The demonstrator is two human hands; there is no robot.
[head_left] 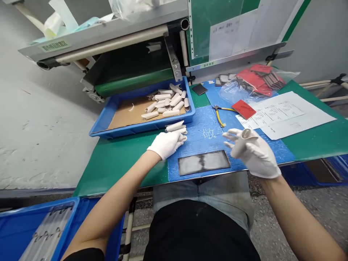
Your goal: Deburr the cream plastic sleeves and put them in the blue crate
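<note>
My right hand (259, 159), in a white glove, holds up a white curved plastic part (241, 142) over the right side of the blue mat. The part looks like a short, half-open tube. My left hand (166, 145), also gloved, reaches to several similar white parts (175, 126) lying in front of the blue tray, its fingers closed around the end of one. Glove and fingers partly hide that part. Between my hands, near the table edge, lies a flat grey abrasive-looking plate (203, 162) with dark worn edges.
The blue tray (146, 129) holds a heap of white parts (168, 101) on cardboard, below a green-roller conveyor (136, 80). Yellow-handled cutters (219, 117), a red pad (244, 109), paper sheets (296, 117) and a bag of red pieces (258, 81) lie to the right.
</note>
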